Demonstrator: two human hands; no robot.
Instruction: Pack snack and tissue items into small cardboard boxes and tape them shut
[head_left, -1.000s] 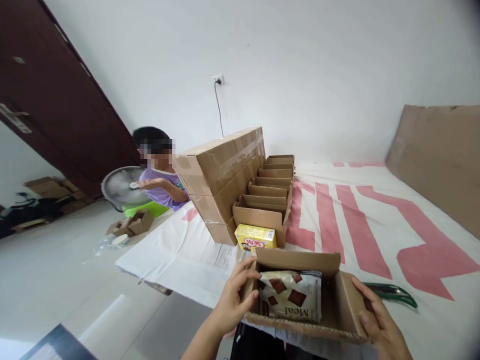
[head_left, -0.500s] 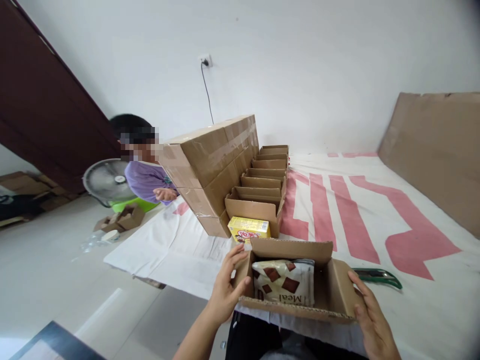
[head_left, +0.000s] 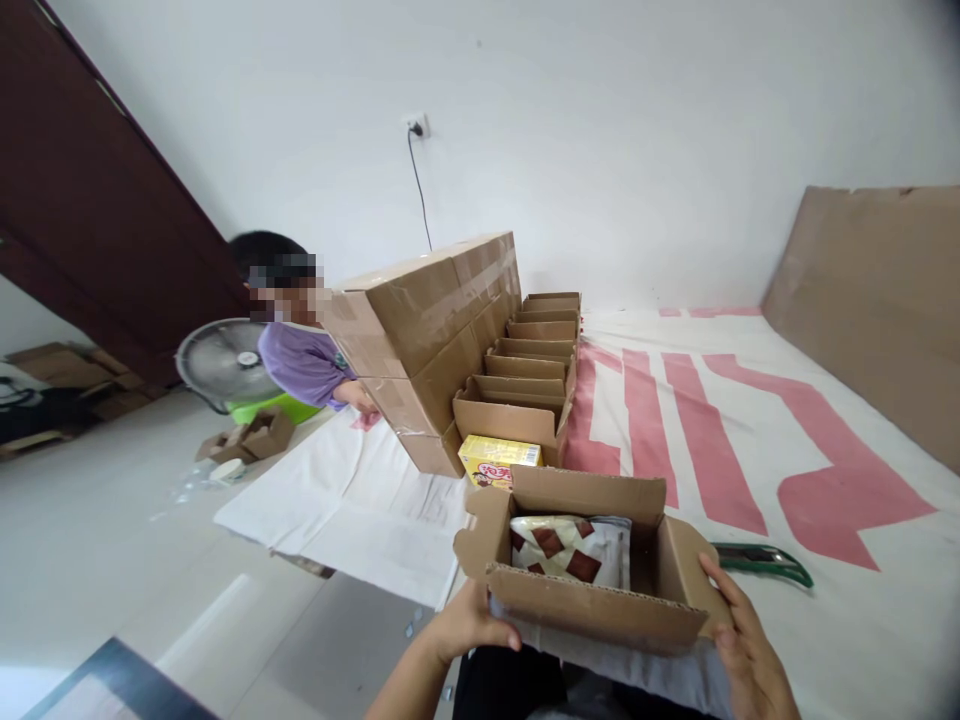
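I hold a small open cardboard box (head_left: 592, 605) in front of me with both hands. My left hand (head_left: 469, 625) grips its near left corner from below, fingers curled. My right hand (head_left: 742, 650) clasps the right end flap. Inside the box lies a white packet with brown squares (head_left: 570, 550). Just beyond the box a yellow carton (head_left: 499, 460) lies on the white and red sheet (head_left: 675, 420).
A row of open cardboard boxes (head_left: 532, 370) stands beside stacked sealed cartons (head_left: 427, 330). Green-handled pliers (head_left: 761, 562) lie at the right. Another person in a purple shirt (head_left: 300, 360) crouches at the left near a fan (head_left: 225, 362). Flat cardboard (head_left: 877, 300) leans on the right wall.
My left hand slid from the box's left wall down under its near left corner, and the box tilted up and rose slightly. The other person lowered an arm toward the sheet.
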